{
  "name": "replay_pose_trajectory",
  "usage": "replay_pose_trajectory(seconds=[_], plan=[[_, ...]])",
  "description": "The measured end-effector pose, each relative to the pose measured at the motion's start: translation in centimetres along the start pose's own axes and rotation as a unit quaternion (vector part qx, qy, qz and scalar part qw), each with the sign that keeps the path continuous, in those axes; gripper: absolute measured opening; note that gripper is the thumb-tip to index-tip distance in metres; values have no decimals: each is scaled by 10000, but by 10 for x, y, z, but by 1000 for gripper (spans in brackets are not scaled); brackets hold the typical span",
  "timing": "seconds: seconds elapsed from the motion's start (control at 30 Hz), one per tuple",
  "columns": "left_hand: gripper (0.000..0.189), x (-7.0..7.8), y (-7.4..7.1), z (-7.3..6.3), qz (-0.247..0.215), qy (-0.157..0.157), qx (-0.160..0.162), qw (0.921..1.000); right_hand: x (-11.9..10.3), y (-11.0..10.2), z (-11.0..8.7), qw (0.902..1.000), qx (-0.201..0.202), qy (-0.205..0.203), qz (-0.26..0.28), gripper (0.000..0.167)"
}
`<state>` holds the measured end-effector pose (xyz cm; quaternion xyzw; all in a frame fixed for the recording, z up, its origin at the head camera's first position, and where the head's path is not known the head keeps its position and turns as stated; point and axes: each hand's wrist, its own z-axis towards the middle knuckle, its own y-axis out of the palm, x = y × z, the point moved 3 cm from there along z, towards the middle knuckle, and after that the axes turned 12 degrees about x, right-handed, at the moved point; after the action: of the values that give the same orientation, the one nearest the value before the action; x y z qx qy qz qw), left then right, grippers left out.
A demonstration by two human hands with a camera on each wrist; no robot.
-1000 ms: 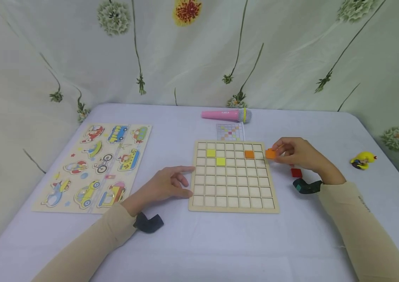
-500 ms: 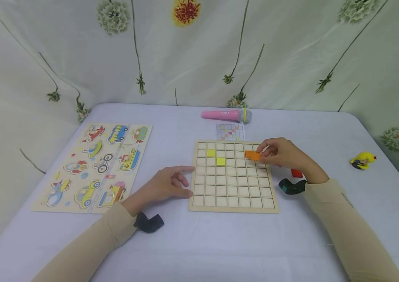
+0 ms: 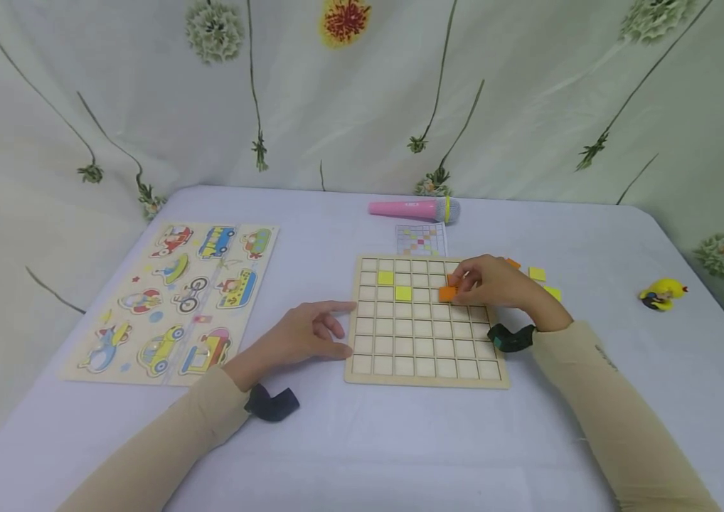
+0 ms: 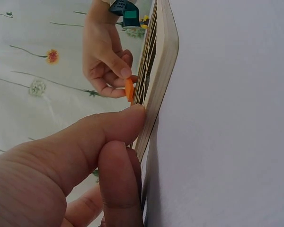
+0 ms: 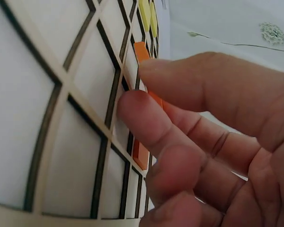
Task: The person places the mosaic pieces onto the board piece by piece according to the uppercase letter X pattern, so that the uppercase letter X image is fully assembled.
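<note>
A wooden grid board [image 3: 426, 382] lies between the hands, with two yellow tiles [image 3: 385, 278] seated in its upper left cells. My right hand [image 3: 491, 284] pinches an orange tile [image 3: 446, 294] between thumb and fingertips, over the board's upper right part. Another orange tile [image 3: 451, 278] sits in a cell just behind it, partly hidden by the fingers. In the right wrist view, the held orange tile [image 5: 141, 51] is tilted against the grid. At the board's left edge, my left hand [image 3: 298, 333] touches the rim with extended index finger and thumb; its other fingers are bent.
Loose yellow tiles [image 3: 537, 274] and an orange one [image 3: 512, 263] lie beyond the right wrist. A printed grid card [image 3: 422, 240] and a pink microphone [image 3: 403, 208] are behind the board. A vehicle puzzle [image 3: 173, 302] lies left, a yellow duck toy [image 3: 664, 293] right.
My right hand has carried the orange tile leftward from beside the board to over its cells. Loose tiles have come into sight behind the wrist; the red one is now hidden. The left hand stays put.
</note>
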<state>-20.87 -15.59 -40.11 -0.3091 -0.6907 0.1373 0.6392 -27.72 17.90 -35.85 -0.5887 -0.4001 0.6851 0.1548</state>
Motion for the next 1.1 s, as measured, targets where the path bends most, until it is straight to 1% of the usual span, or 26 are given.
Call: replay_pose_trajectory(seconds=[0.1, 0.37, 0.73, 0.93, 1.1], plan=[[79, 0, 0, 0, -5, 0, 4, 10000, -2, 3, 2, 9999, 22, -81, -137, 21], [79, 1, 0, 1, 19, 34, 1, 10000, -8, 8, 6, 9995, -22, -234, -208, 17], [78, 2, 0, 1, 43, 5, -1, 10000, -9, 10, 8, 9995, -69, -167, -258, 17], [78, 1, 0, 1, 47, 3, -9, 10000, -7, 7, 4, 9996, -102, -200, -168, 20], [78, 1, -1, 0, 44, 16, -11, 10000, -3, -2, -4, 9994, 65, -222, -238, 23]])
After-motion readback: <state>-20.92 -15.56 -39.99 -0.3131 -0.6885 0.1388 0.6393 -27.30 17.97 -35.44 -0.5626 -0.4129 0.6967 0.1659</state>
